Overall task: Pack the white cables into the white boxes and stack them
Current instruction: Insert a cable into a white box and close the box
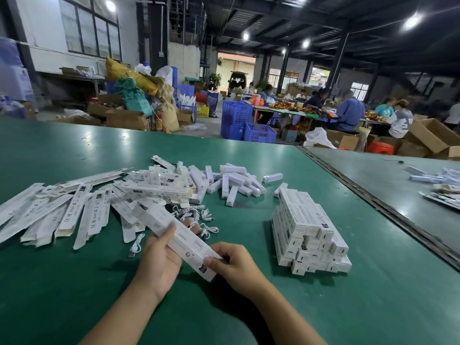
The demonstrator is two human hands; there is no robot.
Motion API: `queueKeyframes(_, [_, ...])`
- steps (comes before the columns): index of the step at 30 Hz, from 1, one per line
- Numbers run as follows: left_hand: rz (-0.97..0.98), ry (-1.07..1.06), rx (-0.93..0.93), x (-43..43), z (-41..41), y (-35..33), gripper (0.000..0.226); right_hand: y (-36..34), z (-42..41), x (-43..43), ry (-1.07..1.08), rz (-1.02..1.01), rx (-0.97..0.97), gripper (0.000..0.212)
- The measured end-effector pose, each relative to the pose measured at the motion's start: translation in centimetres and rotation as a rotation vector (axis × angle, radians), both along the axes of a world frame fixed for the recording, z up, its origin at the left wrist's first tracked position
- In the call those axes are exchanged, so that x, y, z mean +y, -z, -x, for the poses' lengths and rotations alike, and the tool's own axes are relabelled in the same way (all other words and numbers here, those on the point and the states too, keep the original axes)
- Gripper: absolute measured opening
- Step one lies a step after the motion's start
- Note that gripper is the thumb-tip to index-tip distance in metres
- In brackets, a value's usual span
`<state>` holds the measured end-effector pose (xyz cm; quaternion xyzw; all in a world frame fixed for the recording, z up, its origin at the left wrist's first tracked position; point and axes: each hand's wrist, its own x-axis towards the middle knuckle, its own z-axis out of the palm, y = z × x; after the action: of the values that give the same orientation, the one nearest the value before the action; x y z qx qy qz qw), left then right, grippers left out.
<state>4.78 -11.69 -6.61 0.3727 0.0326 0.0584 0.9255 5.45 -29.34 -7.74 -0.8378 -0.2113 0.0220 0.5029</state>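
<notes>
Both my hands hold one long white box [183, 241] slanting above the green table [323, 307]. My left hand [159, 260] cradles its middle from beneath, thumb on top. My right hand [234, 263] pinches the near end of the box. Loose white cables [199, 216] lie just beyond the box, one more cable [136, 245] to the left. A neat stack of packed white boxes [308, 232] stands to the right. Flat unfolded boxes [62, 212] spread out at the left.
A heap of small white boxes [224, 180] lies at the table's middle back. A metal seam [373, 202] separates a second table with more white packs [440, 180]. Blue crates, cartons and seated workers are far behind.
</notes>
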Motion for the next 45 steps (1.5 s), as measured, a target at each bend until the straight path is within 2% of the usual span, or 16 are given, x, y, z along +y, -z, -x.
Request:
queueKeyframes(3, [0.12, 0.005, 0.024, 0.5, -0.3, -0.1, 0.022, 0.0, 0.2, -0.2, -0.017, -0.024, 0.033, 0.006])
queueKeyframes(6, [0.131, -0.027, 0.076, 0.8, -0.4, 0.0, 0.023, 0.1, 1.0, 0.2, -0.002, -0.08, 0.03, 0.003])
queueKeyframes(9, [0.116, -0.017, 0.056, 1.2, -0.3, 0.1, 0.023, 0.2, 1.9, 0.6, -0.011, -0.124, -0.013, 0.011])
queueKeyframes(13, [-0.071, 0.074, -0.011, 0.7, 0.4, -0.2, 0.04, -0.4, 1.9, 0.6, 0.044, -0.328, 0.038, 0.021])
queueKeyframes(16, [-0.304, 0.05, -0.015, -0.6, 0.9, 0.1, 0.034, -0.9, 1.7, 0.2, 0.105, -0.494, 0.135, 0.025])
queueKeyframes(19, [-0.624, -0.047, -0.059, -1.5, 1.3, 0.6, 0.051, -0.9, 1.9, -0.1, 0.12, -0.486, 0.142, 0.027])
queueKeyframes(22, [-0.785, -0.04, -0.139, -1.5, 1.5, 1.0, 0.057, -0.9, 2.1, 0.1, 0.111, -0.478, 0.121, 0.021])
queueKeyframes(25, [-0.824, -0.014, -0.183, -1.6, 1.5, 1.1, 0.058, -1.0, 2.2, 0.3, 0.105, -0.43, 0.099, 0.017])
queueKeyframes(32, [-0.912, 0.069, -0.196, -0.8, 1.6, 1.4, 0.078, -0.4, 2.1, 0.3, 0.121, -0.326, 0.085, 0.027])
queueKeyframes(35, [-1.034, 0.06, -0.236, -0.9, 1.7, 1.8, 0.076, -0.2, 1.9, 0.1, 0.133, -0.302, 0.105, 0.031])
queueKeyframes(38, [-1.154, -0.011, -0.25, -1.2, 1.8, 1.8, 0.063, -0.3, 1.8, 0.1, 0.119, -0.292, 0.104, 0.032])
queueKeyframes(42, [-1.129, -0.084, -0.204, -1.3, 2.1, 1.2, 0.056, -0.7, 1.8, 0.2, 0.075, -0.371, 0.121, 0.032])
queueKeyframes(45, [-1.19, -0.082, -0.193, -1.2, 2.2, 1.0, 0.055, -1.0, 1.7, 0.0, 0.054, -0.381, 0.093, 0.032])
